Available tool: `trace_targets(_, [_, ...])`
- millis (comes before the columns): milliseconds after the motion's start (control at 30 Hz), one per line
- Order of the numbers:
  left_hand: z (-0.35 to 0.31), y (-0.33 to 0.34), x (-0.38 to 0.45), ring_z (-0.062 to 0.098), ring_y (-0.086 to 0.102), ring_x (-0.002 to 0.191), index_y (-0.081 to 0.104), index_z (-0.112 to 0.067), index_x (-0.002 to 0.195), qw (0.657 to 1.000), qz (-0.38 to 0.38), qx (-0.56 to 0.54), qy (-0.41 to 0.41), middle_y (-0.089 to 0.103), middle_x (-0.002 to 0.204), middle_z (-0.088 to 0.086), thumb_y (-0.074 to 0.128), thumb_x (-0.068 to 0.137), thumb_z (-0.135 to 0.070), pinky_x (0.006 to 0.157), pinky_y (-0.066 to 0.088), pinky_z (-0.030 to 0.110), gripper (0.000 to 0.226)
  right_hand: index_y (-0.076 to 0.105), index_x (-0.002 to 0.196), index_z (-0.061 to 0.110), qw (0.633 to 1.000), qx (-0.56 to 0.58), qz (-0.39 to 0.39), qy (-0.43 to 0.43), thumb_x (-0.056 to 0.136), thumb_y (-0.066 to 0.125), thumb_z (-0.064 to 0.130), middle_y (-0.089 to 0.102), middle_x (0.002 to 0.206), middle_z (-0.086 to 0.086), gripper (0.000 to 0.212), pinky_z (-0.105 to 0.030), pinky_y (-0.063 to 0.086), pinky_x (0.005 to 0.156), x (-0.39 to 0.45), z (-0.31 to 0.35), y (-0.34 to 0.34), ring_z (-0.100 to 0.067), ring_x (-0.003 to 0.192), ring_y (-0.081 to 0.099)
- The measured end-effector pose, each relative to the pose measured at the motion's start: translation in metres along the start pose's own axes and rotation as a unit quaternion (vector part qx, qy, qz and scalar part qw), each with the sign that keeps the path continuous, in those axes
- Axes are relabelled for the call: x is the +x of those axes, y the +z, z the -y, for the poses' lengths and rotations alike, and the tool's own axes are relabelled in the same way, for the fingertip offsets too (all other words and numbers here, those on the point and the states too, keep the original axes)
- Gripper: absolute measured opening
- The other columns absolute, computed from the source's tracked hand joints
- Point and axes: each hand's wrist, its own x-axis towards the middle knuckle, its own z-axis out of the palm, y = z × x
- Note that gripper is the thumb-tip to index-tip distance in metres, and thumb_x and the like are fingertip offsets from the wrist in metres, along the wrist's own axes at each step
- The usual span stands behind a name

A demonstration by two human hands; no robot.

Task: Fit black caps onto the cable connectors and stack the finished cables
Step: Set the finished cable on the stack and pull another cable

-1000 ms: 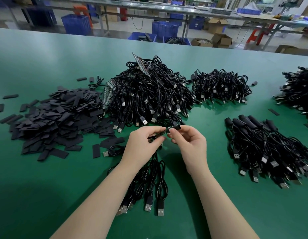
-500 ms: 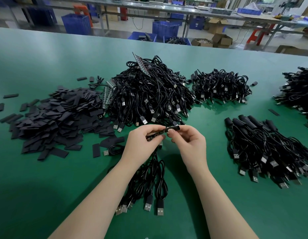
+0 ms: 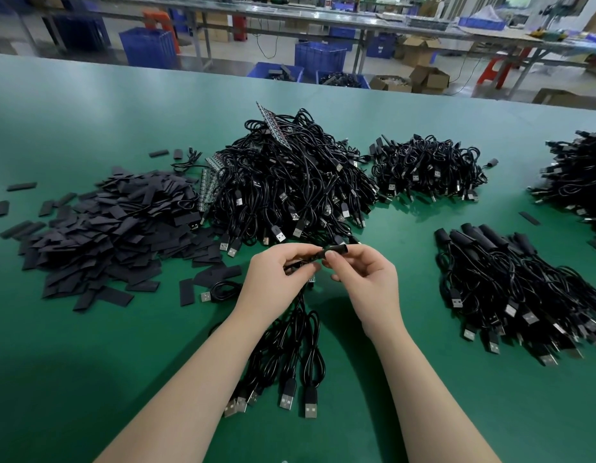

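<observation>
My left hand (image 3: 276,274) grips a bundle of black USB cables (image 3: 289,355) near their connector ends; the plugs trail toward me on the green table. My right hand (image 3: 366,279) pinches a black cap (image 3: 336,250) at the tip of one connector, right beside my left fingers. How far the cap sits on the connector is hidden by my fingers. A heap of flat black caps (image 3: 106,228) lies to the left. A stack of capped cables (image 3: 510,282) lies to the right.
A large tangled pile of uncapped cables (image 3: 289,182) sits just behind my hands, with a smaller pile (image 3: 426,168) to its right and another at the far right edge (image 3: 580,175). Loose caps lie scattered on the green table (image 3: 89,362). Blue crates and benches stand beyond the table.
Both hands have stayed in place, with only small finger movement around the cap and the connector.
</observation>
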Motion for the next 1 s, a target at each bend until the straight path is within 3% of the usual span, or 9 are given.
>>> trace_targets(200, [0.0002,-0.0003,-0.0004,-0.008,0.065,0.092,0.073,-0.033,0.108,1.000,-0.004,0.010,0.000,0.070,0.097,-0.022,0.074,0.084,-0.014,0.082,0.050,0.010,0.031,0.074,0.074,0.035,1.000,-0.019,0.010,-0.023,0.084,0.077,0.007,0.073,0.076,0.009,0.030,-0.019,0.055,0.070,-0.0011,0.0008,0.0013,-0.005,0.072,0.069])
trace_targets(300, [0.0003,0.0006,-0.0018,-0.010,0.061,0.096,0.071,-0.034,0.114,1.000,-0.001,0.024,-0.004,0.067,0.100,-0.025,0.074,0.084,-0.016,0.085,0.047,0.007,0.036,0.073,0.077,0.029,0.999,-0.030,0.014,-0.009,0.084,0.078,0.011,0.073,0.075,0.007,0.020,-0.023,0.054,0.070,0.0002,0.0011,-0.0007,-0.006,0.071,0.068])
trace_targets(467, [-0.0004,0.0002,-0.0016,-0.009,0.061,0.097,0.073,-0.034,0.108,0.999,-0.004,0.039,0.014,0.067,0.100,-0.025,0.074,0.083,-0.016,0.085,0.047,0.008,0.030,0.071,0.073,0.032,0.999,-0.032,0.032,0.002,0.084,0.078,0.015,0.069,0.069,0.008,0.022,-0.026,0.054,0.069,0.0006,0.0003,-0.0024,-0.006,0.066,0.063])
trace_targets(600, [-0.0013,0.0004,-0.0020,-0.008,0.063,0.093,0.071,-0.043,0.100,0.999,0.000,0.031,0.015,0.068,0.096,-0.028,0.072,0.083,-0.014,0.082,0.050,0.011,0.034,0.073,0.101,0.028,0.998,-0.019,0.055,-0.005,0.088,0.074,0.009,0.073,0.074,0.007,0.023,-0.022,0.054,0.074,0.0004,-0.0005,-0.0022,-0.005,0.073,0.067])
trace_targets(700, [-0.0027,0.0000,-0.0022,-0.008,0.064,0.093,0.069,-0.049,0.100,1.000,0.000,0.023,0.009,0.068,0.095,-0.030,0.072,0.083,-0.014,0.083,0.052,0.014,0.039,0.074,0.097,0.028,0.998,-0.022,0.065,-0.012,0.088,0.073,0.006,0.073,0.075,0.007,0.024,-0.019,0.053,0.071,0.0005,-0.0008,-0.0031,-0.005,0.072,0.067])
trace_targets(800, [-0.0037,-0.0012,-0.0028,-0.010,0.063,0.095,0.064,-0.060,0.099,1.000,0.001,0.016,0.008,0.068,0.099,-0.031,0.072,0.082,-0.013,0.082,0.049,0.008,0.051,0.076,0.093,0.029,0.997,-0.021,0.075,-0.012,0.087,0.073,0.006,0.075,0.079,0.005,0.023,-0.016,0.052,0.069,0.0004,-0.0008,-0.0025,-0.003,0.072,0.068])
trace_targets(1000, [-0.0034,0.0003,-0.0033,-0.008,0.063,0.096,0.067,-0.041,0.116,0.999,-0.008,0.031,-0.012,0.069,0.105,-0.020,0.075,0.081,-0.019,0.089,0.053,0.020,0.041,0.078,0.086,0.034,0.997,0.006,0.077,0.009,0.087,0.074,0.010,0.076,0.082,0.002,0.025,-0.016,0.052,0.068,0.0004,-0.0008,-0.0026,-0.005,0.075,0.068])
